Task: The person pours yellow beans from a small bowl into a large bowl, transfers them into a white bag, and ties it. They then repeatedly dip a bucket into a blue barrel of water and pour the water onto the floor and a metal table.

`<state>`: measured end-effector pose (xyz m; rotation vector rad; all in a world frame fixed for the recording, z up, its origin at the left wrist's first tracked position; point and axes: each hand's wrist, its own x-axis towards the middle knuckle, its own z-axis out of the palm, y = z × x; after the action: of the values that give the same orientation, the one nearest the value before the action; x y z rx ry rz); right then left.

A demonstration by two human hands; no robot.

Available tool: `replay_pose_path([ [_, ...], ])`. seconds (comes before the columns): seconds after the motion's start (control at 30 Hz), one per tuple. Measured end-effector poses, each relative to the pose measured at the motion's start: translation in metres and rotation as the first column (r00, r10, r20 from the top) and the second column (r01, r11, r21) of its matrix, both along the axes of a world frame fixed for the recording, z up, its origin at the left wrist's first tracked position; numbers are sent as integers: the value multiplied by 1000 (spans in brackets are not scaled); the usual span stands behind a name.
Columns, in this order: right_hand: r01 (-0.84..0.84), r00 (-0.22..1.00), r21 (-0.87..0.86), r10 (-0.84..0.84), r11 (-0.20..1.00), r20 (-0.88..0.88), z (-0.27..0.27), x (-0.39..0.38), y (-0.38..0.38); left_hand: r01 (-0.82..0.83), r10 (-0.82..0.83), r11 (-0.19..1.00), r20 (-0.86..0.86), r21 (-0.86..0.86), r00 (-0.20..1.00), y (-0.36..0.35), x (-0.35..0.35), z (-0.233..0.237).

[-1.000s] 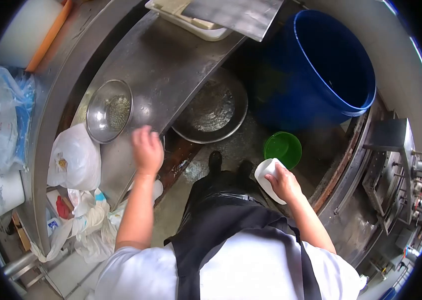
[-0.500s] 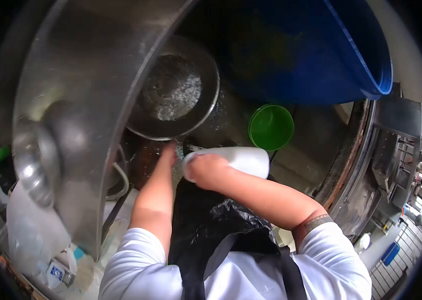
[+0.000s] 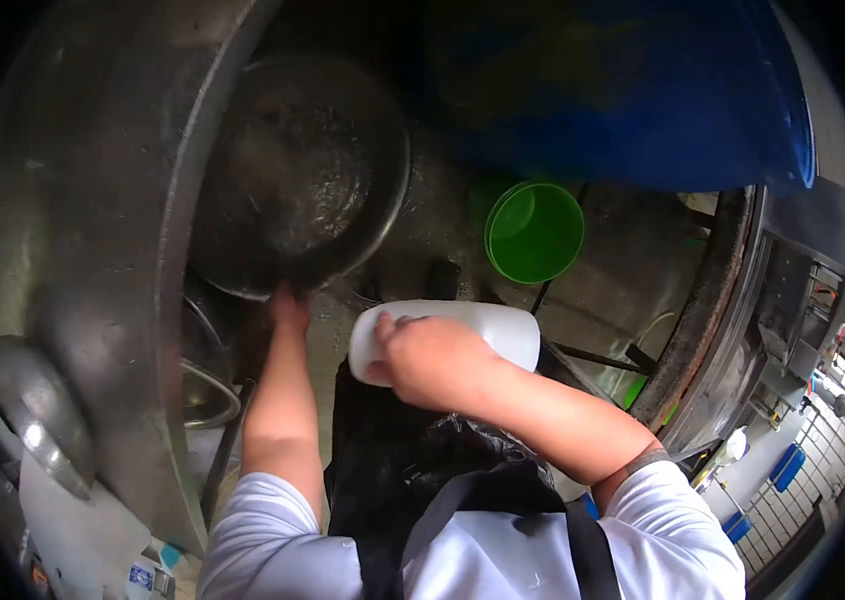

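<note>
My right hand (image 3: 428,358) grips a white plastic tub (image 3: 508,333) at its open left end, with the fingers around the rim. The tub lies on its side above the black apron (image 3: 383,450). My left hand (image 3: 290,305) is at the near rim of a large round metal bowl (image 3: 388,225), its fingers closed on the edge and partly lost in shadow. A shiny patch of water shows inside the bowl. To the right of the bowl and beyond the tub stands a green bucket (image 3: 535,232), its mouth facing up.
A big blue barrel (image 3: 633,110) looms at the back right. On the left rises a tall metal wall (image 3: 83,200), with another metal bowl (image 3: 38,410) by its lower part. Wet floor (image 3: 443,225) shows between bowl and bucket. Metal equipment (image 3: 793,290) lines the right side.
My left hand has moved left and onto the bowl's near rim. The bowl appears nearer and more to the left, with less glitter in its water. My right hand still holds the tub.
</note>
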<state>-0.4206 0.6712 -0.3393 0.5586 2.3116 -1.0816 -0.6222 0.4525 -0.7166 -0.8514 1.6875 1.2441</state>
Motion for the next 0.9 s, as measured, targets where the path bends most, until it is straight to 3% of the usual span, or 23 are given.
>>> replay_pose_path([
  [0.03, 10, 1000, 5, -10, 1000, -22, 5, 14, 6, -159, 159, 987, -10, 10, 987, -2, 0, 38],
  [0.1, 170, 985, 59, -169, 984, -26, 17, 49, 8, -133, 127, 990, -115, -46, 985, -8, -8, 99],
  [0.17, 225, 973, 86, -220, 971, -63, 39, 75, 11, -72, 74, 997, -287, 19, 955, 7, -17, 180],
  [0.2, 259, 965, 98, -254, 961, -59, 50, 87, 16, -6, -7, 999, -342, -36, 940, 21, -25, 214],
  [0.27, 303, 952, 95, -298, 948, -63, 65, 107, 29, 123, -84, 991, -491, 47, 867, 83, -32, 275],
  [0.3, 325, 945, 109, -319, 940, -68, 69, 122, 31, 328, -407, 913, -620, -245, 670, 125, -37, 279],
  [0.33, 344, 938, 126, -336, 930, -81, 76, 137, 33, 416, -680, 732, -626, -540, 383, 171, -40, 284],
  [0.4, 377, 924, 136, -363, 916, -117, 91, 164, 37, 394, -810, 576, -564, -716, 159, 256, 9, 365],
  [0.47, 404, 911, 129, -386, 906, -141, 99, 189, 36, 442, -842, 513, -531, -735, 94, 303, 43, 384],
  [0.53, 419, 905, 105, -406, 902, -123, 106, 202, 43, 507, -894, 353, -443, -786, -64, 340, 70, 399],
  [0.57, 426, 903, 78, -418, 901, -99, 108, 207, 46, 507, -892, 352, -446, -787, -74, 353, 80, 399],
  [0.63, 435, 898, 66, -427, 898, -108, 109, 219, 49, 565, -921, 154, -325, -811, -216, 372, 98, 397],
  [0.77, 471, 872, 59, -454, 880, -182, 116, 240, 51, 547, -904, 193, -364, -814, -223, 376, 96, 403],
  [0.83, 464, 879, 55, -452, 884, -150, 117, 244, 56, 508, -908, 303, -405, -806, -102, 375, 92, 398],
  [0.9, 443, 893, 56, -435, 895, -116, 117, 248, 59, 501, -906, 316, -412, -806, -92, 366, 91, 394],
])
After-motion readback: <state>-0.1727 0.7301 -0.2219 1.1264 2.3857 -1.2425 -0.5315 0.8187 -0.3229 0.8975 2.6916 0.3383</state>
